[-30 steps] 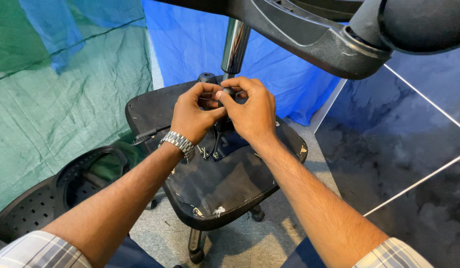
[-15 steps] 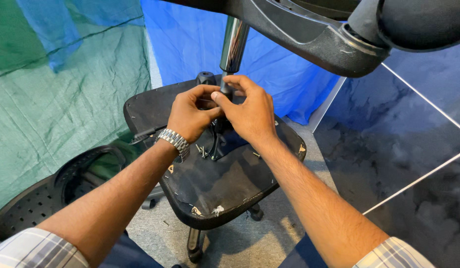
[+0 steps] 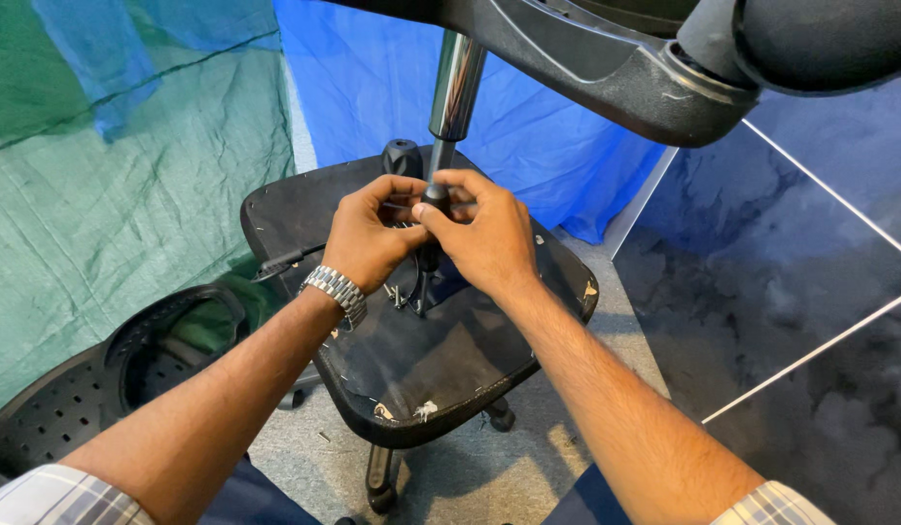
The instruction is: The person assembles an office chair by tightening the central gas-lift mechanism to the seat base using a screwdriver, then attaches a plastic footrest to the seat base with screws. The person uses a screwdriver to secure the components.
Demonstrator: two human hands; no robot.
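left hand point(image 3: 368, 238): fingers pinching the black handle point(image 3: 434, 199) | right hand point(image 3: 489, 233): fingers wrapped on the same handle | handle upright over the upturned seat point(image 3: 411, 360), below the metal post point(image 3: 457, 83) | change: both hands have barely shifted, grip unchanged since a second ago

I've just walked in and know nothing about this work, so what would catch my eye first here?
Two bare hands meet at the middle: the left hand, with a metal wristwatch, and the right hand pinch a small dark tool handle. Under them lies an upturned black chair seat. A shiny metal column rises behind, and blue sheeting hangs beyond.
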